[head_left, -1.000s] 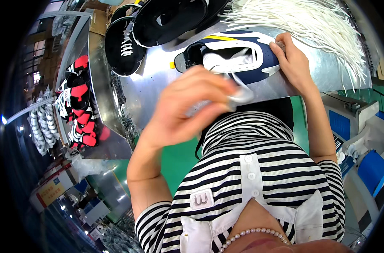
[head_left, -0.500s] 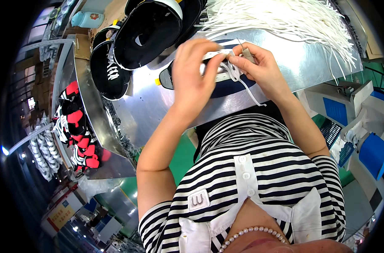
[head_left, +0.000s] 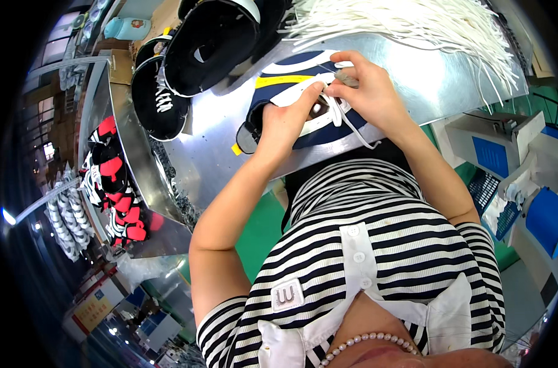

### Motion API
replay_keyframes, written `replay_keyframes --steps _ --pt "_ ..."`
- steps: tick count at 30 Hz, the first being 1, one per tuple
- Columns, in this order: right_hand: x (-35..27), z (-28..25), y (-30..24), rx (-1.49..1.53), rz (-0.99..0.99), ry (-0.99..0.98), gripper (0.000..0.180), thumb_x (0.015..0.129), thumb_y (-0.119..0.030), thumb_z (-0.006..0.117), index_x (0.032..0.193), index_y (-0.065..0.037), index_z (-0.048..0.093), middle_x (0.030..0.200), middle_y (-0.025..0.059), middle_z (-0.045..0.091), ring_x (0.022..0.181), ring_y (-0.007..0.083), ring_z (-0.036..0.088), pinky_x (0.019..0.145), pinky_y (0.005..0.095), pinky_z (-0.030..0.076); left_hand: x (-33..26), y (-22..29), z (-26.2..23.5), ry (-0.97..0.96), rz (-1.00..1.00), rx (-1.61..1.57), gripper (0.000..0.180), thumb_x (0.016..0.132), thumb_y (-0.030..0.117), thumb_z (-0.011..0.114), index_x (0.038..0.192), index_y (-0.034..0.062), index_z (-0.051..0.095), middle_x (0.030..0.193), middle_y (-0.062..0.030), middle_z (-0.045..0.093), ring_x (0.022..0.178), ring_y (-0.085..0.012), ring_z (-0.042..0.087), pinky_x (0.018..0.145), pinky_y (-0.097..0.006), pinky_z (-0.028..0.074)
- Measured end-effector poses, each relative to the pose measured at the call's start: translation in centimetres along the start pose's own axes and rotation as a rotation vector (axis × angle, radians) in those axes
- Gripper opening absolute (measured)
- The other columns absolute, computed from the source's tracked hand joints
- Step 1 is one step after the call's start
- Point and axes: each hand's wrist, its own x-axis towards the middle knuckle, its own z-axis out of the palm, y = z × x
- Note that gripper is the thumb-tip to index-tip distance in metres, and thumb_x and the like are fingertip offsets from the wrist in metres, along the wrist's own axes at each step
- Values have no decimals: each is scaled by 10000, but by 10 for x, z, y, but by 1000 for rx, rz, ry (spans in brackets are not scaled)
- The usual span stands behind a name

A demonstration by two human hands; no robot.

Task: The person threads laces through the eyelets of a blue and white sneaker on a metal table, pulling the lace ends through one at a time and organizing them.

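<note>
A navy shoe upper (head_left: 328, 136) with white bands and a yellow stripe lies across the metal table in front of me. My left hand (head_left: 284, 121) grips it, fingers inside the opening and thumb on the white eyelet edge. My right hand (head_left: 369, 92) is closed around the short greyish handle of an awl (head_left: 346, 78), whose thin metal shaft points toward the far left. A white shoelace (head_left: 354, 127) runs through the eyelet area, its loose end hanging toward me. Right thumb and forefinger sit beside the lace; whether they pinch it I cannot tell.
A heap of white laces (head_left: 401, 27) covers the far right of the metal table (head_left: 211, 162). Black shoe uppers (head_left: 214, 49) stand at the far left. Red, black and white uppers (head_left: 112, 184) are piled further left. Blue bins (head_left: 544, 222) stand at the right.
My left hand has come down from above the upper and gone into its opening, uncovering the yellow stripe. The upper has turned and shifted slightly toward me. The awl's shaft has tilted further left.
</note>
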Motion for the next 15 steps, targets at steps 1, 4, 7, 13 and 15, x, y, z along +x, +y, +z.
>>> replay_keyframes --steps 1,4,7,13,15 --pt "-2 -1 1 -68 -23 5 453 816 -142 747 1216 -32 565 891 121 707 807 206 669 728 316 518 -2 -2 3 53 53 6 282 850 222 750 977 -26 704 932 -55 718 827 -95 655 703 -229 501" --pt "-5 -4 2 -204 -142 12 439 819 -212 739 1179 -36 559 935 185 705 859 319 682 748 380 529 -7 -6 11 77 245 -33 228 842 143 752 984 -28 703 946 -45 724 852 -99 678 721 -235 516" --pt "-15 -13 -7 -32 -168 -78 370 845 -194 711 1133 -20 557 906 173 698 830 318 677 721 372 523 -8 -10 12 106 291 -45 213 841 118 749 988 -28 701 942 -54 725 829 -106 686 713 -238 521" --pt "-21 -27 -8 -179 -325 -2 130 867 -126 661 947 -32 620 734 128 660 637 278 644 582 359 481 -8 -9 10 129 358 26 220 840 97 746 1011 -30 693 952 -61 723 831 -107 681 724 -245 527" --pt "-19 -26 -5 -190 -323 14 96 861 -138 660 889 -48 638 680 117 647 590 282 623 558 375 469 -7 -10 11 113 391 50 209 848 90 736 1015 -28 690 972 -63 720 847 -113 680 741 -251 527"
